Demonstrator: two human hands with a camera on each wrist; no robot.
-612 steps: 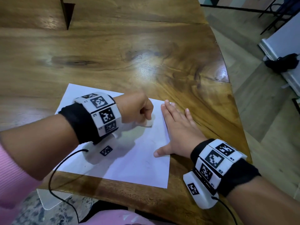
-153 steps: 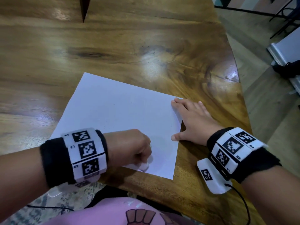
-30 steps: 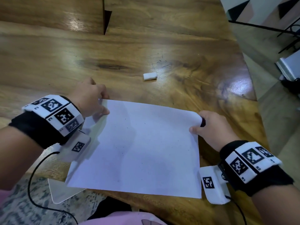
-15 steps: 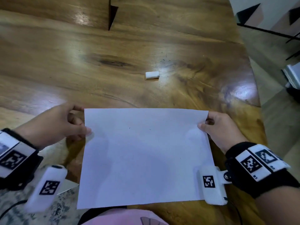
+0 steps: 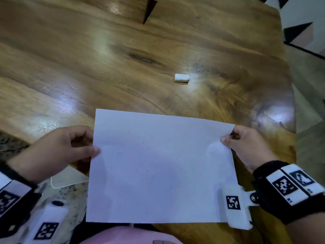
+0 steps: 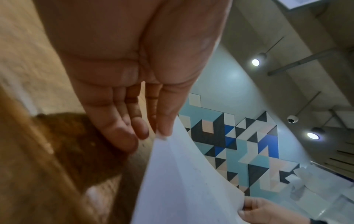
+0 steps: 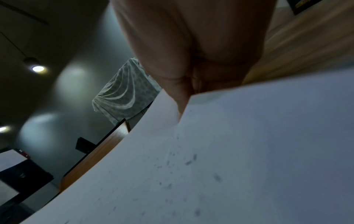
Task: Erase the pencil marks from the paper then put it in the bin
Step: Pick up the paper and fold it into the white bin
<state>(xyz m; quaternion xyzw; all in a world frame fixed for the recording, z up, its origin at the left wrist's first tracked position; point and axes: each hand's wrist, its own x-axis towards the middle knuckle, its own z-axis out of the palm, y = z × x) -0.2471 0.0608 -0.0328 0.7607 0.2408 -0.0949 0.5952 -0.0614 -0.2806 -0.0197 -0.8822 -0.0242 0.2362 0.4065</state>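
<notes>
The white sheet of paper (image 5: 161, 169) is lifted off the wooden table (image 5: 105, 71) and held near its front edge, with tiny dark specks scattered on it. My left hand (image 5: 88, 148) pinches the sheet's left edge between thumb and fingers. My right hand (image 5: 228, 138) pinches its upper right corner. In the left wrist view the paper (image 6: 191, 189) curves away from my left hand (image 6: 161, 133). The right wrist view shows the paper (image 7: 229, 159) close up with grey specks, and my right hand (image 7: 182, 109) at its edge. A small white eraser (image 5: 181, 78) lies on the table beyond the sheet. No bin is in view.
The table's right edge curves away toward a grey floor (image 5: 309, 95). A pale flat object (image 5: 66, 178) shows below the table's front edge at the left, over a patterned rug (image 5: 10, 143). A dark notch (image 5: 149, 9) cuts into the table's far side.
Over the last second both hands have lifted the paper off the table and drawn it toward me, squaring it up. Earlier my left hand rubbed the sheet with the eraser, which now lies on the table.
</notes>
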